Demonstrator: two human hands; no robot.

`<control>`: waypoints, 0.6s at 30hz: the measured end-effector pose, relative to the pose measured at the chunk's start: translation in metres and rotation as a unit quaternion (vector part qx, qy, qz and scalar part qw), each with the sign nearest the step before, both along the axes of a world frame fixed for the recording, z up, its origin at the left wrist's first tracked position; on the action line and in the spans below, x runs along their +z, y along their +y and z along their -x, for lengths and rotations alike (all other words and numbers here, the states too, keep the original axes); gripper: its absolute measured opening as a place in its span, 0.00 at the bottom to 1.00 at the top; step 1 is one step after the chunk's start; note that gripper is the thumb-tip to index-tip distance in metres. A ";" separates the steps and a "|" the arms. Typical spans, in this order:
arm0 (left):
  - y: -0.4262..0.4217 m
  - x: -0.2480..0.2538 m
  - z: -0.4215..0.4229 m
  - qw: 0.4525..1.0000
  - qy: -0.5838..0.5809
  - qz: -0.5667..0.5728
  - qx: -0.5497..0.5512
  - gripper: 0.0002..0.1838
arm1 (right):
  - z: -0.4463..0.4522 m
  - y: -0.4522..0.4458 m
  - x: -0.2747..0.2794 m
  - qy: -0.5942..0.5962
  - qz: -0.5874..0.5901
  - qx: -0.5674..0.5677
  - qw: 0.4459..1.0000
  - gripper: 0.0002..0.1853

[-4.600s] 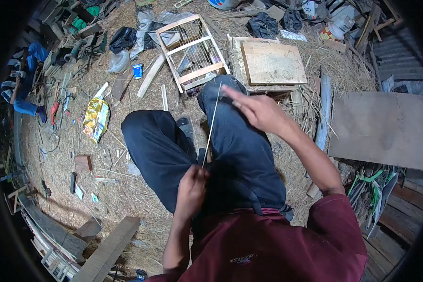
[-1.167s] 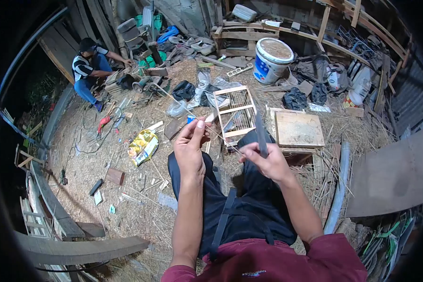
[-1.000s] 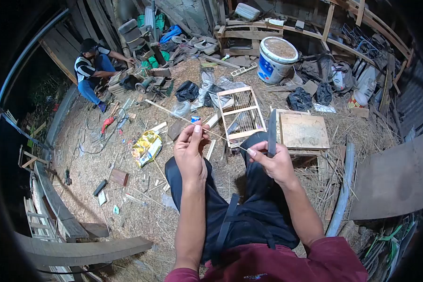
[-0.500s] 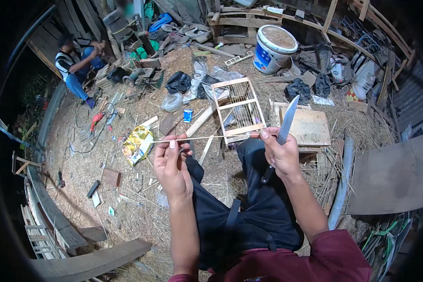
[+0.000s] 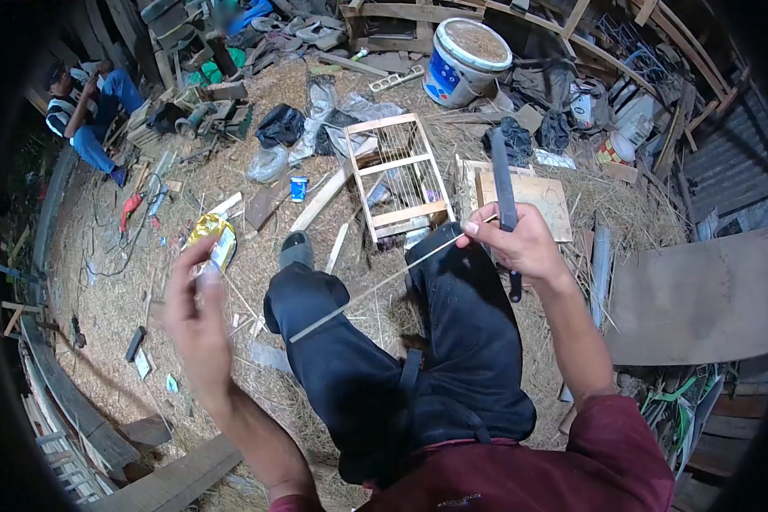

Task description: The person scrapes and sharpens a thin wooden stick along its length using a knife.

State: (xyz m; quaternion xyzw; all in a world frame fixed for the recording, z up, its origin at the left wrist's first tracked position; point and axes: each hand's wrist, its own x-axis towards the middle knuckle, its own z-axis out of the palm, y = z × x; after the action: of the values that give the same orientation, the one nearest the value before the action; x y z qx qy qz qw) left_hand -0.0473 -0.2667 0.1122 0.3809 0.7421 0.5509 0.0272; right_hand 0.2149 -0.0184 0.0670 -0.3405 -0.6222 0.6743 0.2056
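Observation:
My right hand [image 5: 525, 243] is closed around a knife [image 5: 503, 183], its blade pointing up and its dark handle showing below the palm. Between that hand's thumb and forefinger I also pinch one end of a thin wooden stick [image 5: 375, 286], which slants down to the left over my knees. My left hand [image 5: 198, 320] is off to the left, apart from the stick, blurred by motion, with fingers stretched and nothing seen in them. Ahead of my knees stands a small wooden frame with thin bars [image 5: 397, 175], like a cage.
A wooden box [image 5: 533, 205] stands beside the barred frame. Farther off are a large bucket [image 5: 468, 64] and a blue cup [image 5: 299, 189]. A yellow packet [image 5: 213, 235] and a red power tool [image 5: 130, 209] lie leftward. Another person [image 5: 90, 111] sits at far left.
My left hand has let go of the stick and moved left and down. The stick now slants down from my right hand, which still holds the knife. The view has shifted slightly.

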 end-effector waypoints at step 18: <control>0.073 -0.131 -0.135 0.816 -0.537 0.085 -0.198 0.10 | -0.005 0.019 -0.039 -0.110 -0.246 0.026 0.963 0.22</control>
State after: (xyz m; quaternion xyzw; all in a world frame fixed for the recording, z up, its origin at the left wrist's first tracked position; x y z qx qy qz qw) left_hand 0.0880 -0.1940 -0.0187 0.1594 0.5622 0.5856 0.5618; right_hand 0.2200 0.0002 0.0277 -0.3349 -0.7962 0.4641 0.1960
